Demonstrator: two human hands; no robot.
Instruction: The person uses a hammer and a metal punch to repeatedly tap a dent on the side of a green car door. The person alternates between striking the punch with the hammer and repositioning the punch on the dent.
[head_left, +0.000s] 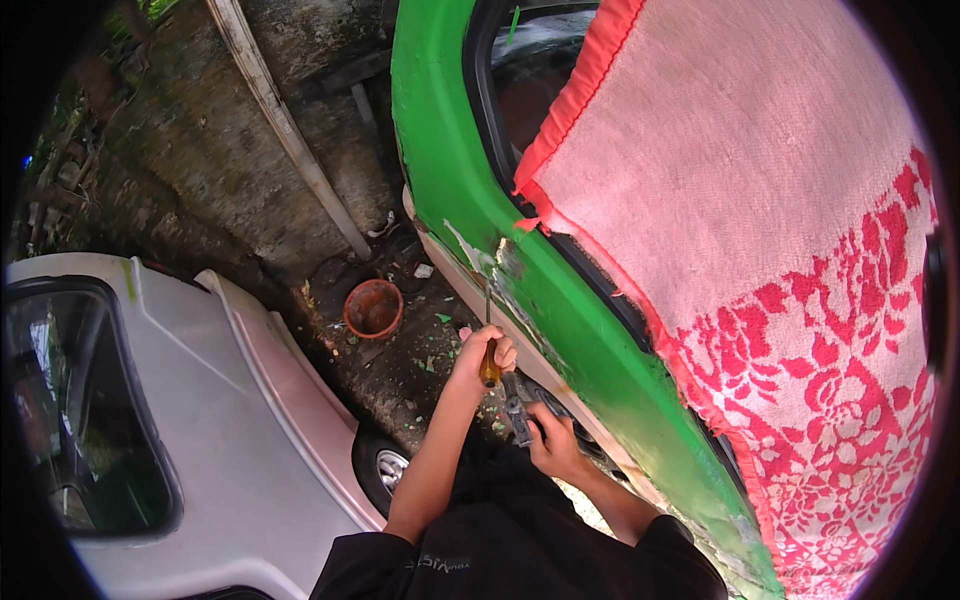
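Observation:
My left hand (477, 357) is closed round a screwdriver (490, 372) with an amber handle. Its thin metal blade points away from me, toward a chipped, peeling patch (508, 262) on the green car body (448, 190); whether the tip touches cannot be told. Close by on the right, my right hand (556, 440) grips a worn, dark grey metal tool (518, 415), whose exact kind I cannot make out. The far end of that tool is near the base of the screwdriver handle.
A pink and red floral towel (720, 200) drapes over the green car's roof and window. To the left stands a silver car (230, 400) with its wheel (385, 468) nearby. A terracotta pot (373, 309), paint flakes and debris lie on the ground between. A wooden post (285, 125) leans beyond.

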